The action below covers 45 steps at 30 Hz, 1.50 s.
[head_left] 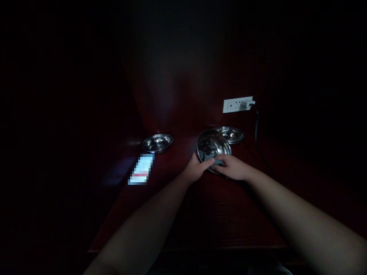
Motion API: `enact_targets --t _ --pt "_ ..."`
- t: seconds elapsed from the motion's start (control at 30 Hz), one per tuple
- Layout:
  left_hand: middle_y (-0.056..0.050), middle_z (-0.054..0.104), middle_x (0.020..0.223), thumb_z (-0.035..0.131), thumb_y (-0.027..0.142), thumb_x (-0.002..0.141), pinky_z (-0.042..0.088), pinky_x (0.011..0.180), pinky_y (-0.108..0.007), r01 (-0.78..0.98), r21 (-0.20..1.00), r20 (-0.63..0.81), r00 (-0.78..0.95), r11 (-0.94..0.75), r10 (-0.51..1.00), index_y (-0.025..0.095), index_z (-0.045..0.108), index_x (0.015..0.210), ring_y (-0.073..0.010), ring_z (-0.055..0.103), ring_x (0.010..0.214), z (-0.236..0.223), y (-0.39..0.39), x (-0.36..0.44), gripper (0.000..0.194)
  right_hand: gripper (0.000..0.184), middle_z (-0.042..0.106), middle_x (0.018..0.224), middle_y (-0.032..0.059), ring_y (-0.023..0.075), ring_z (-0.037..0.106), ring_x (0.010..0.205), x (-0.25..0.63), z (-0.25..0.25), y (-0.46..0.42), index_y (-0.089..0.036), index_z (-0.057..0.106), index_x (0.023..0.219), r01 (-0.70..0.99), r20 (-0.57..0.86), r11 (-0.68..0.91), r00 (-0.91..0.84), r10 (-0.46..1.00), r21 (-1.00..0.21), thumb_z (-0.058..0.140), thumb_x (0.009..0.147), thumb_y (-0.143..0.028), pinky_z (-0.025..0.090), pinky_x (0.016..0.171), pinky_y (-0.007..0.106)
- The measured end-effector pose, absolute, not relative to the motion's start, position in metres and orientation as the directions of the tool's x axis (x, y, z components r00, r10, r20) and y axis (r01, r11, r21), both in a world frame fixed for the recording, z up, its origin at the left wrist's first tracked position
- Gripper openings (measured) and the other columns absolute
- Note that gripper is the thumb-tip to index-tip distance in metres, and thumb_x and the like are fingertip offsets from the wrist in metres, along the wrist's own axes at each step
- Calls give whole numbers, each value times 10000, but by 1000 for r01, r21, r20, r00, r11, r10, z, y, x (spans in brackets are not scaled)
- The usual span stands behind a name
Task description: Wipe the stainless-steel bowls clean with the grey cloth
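Observation:
A shiny metal bowl [220, 143] is tilted toward me above the dark red table. My left hand [196, 168] grips its near left rim, thumb on the inside and the other fingers hidden behind it. A greyish cloth [217, 162] lies against the bowl's near rim, pinched in the closed fingers of my right hand [233, 167]. Behind the held bowl rest more metal bowls or dishes [233, 134], seemingly stacked. One shallow metal bowl [157, 143] sits upright at the left.
A lit, pixelated phone-like screen [142, 170] lies near the table's left edge. On the back wall is a white socket panel [237, 104] with a plug in it, and a dark cable [256, 131] hangs to its right. The red table [223, 221] ends close in front of me; the surroundings are very dark.

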<state>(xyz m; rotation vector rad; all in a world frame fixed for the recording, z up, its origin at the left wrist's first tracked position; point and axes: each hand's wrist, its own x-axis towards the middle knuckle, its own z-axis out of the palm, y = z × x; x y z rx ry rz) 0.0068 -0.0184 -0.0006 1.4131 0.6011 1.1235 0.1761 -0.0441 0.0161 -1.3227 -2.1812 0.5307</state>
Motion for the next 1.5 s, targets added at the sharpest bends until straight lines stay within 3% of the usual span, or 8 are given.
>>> enact_targets --t 1.2,1.5 --pt "-123 594 1223 727 222 689 381 1025 -459 -255 947 285 398 -193 872 158 519 1193 -257 547 1141 -3 -17 8 549 168 665 832 64 183 598 757 177 15 -43 -160 651 821 686 230 452 -396 889 -570 523 804 -268 464 722 334" --pt "-114 600 1222 729 225 689 378 1030 -461 -273 942 295 403 -194 866 166 544 1174 -265 542 1151 -1 -19 8 523 132 641 823 75 188 571 751 178 17 -43 -159 642 802 754 288 489 -397 871 -438 518 776 -195 457 746 348"
